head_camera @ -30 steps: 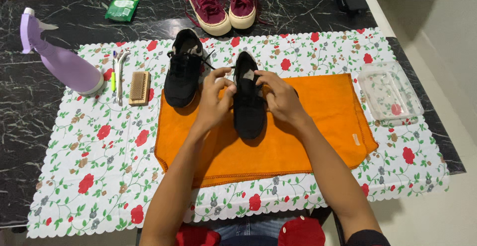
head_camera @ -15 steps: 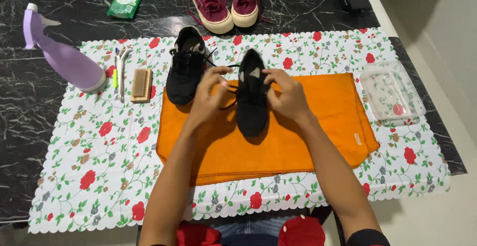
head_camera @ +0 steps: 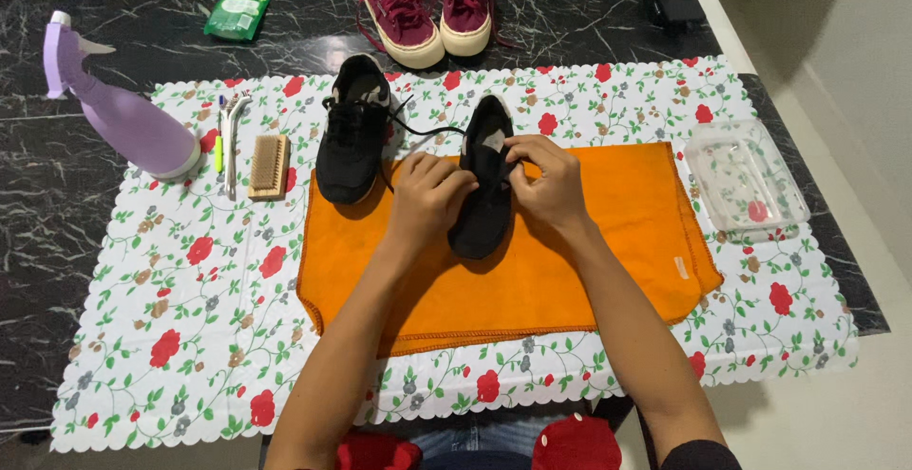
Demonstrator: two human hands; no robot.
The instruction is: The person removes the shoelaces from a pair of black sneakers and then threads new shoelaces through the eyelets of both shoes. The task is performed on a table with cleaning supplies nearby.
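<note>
A black shoe (head_camera: 484,209) lies on an orange cloth (head_camera: 570,261) in the middle of the table. My left hand (head_camera: 429,195) and my right hand (head_camera: 546,180) are both closed on its upper part, pinching the black lace (head_camera: 432,131) over the tongue. A second black shoe (head_camera: 353,133) rests just to the left, half on the cloth, its lace trailing toward the first shoe.
A floral mat (head_camera: 180,280) covers the dark marble table (head_camera: 57,204). A purple spray bottle (head_camera: 128,119), a toothbrush (head_camera: 233,142) and a wooden brush (head_camera: 269,166) lie at the left. A clear plastic tray (head_camera: 746,176) sits right. Maroon sneakers (head_camera: 432,5) and a green packet (head_camera: 239,9) are at the back.
The view has shifted slightly. My hands stay on the black shoe, with the fingers working a little at the lace. The other things have not moved.
</note>
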